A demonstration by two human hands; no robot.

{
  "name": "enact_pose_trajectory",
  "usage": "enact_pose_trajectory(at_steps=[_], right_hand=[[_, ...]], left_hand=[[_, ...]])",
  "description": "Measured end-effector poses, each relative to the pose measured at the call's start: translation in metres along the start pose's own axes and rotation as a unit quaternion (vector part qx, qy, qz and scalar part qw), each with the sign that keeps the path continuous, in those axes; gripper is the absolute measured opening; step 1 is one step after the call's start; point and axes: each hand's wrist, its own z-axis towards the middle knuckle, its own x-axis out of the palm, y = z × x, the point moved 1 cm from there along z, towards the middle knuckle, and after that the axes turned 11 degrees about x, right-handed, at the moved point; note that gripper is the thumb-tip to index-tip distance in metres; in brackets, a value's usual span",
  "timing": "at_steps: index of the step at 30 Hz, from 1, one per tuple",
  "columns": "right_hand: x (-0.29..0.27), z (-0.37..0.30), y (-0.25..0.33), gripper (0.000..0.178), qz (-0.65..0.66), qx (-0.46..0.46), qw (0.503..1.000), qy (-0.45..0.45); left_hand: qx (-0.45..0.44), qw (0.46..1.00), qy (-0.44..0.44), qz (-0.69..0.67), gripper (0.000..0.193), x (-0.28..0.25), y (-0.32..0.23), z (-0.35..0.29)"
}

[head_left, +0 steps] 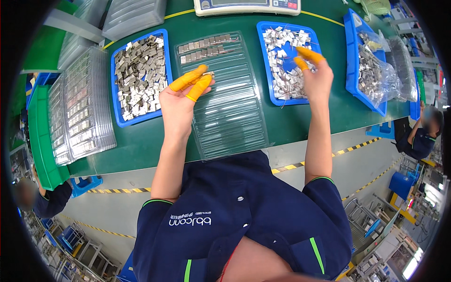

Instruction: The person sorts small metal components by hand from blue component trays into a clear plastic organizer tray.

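My left hand, with yellow finger cots on its fingers, is over the clear ribbed plastic tray. Its thumb and fingertips pinch a small metal-and-white part. At the far end of that tray lie two rows of small grey and white parts. To the right, my right hand, also in yellow finger cots, hovers above a blue tray of small white parts with thin wires. Its thumb and index finger are apart, with nothing visible between them. A second blue tray at left holds many grey metal pieces.
A white scale stands at the far edge. Stacked clear trays and a green bin are at left. At right is a blue bin with bagged parts. Other people sit beyond both sides.
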Motion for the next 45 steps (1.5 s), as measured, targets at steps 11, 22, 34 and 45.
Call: enact_pose_trajectory(at_steps=[11, 22, 34, 45], right_hand=[[0.022, -0.063, 0.083, 0.019, 0.436, 0.119, 0.838, 0.305], [0.021, -0.068, 0.088, 0.021, 0.418, 0.12, 0.861, 0.265], [0.022, -0.058, 0.07, 0.022, 0.366, 0.099, 0.819, 0.43], [0.023, -0.066, 0.082, 0.016, 0.341, 0.049, 0.867, 0.362]], left_hand=[[-0.038, 0.993, 0.021, -0.108, 0.027, 0.014, -0.015, -0.019], [0.002, 0.998, -0.006, -0.065, 0.024, 0.013, -0.014, -0.023], [-0.038, 0.99, 0.1, -0.087, 0.019, 0.008, -0.016, -0.035], [0.013, 0.994, 0.106, -0.029, 0.019, 0.009, -0.022, -0.03]])
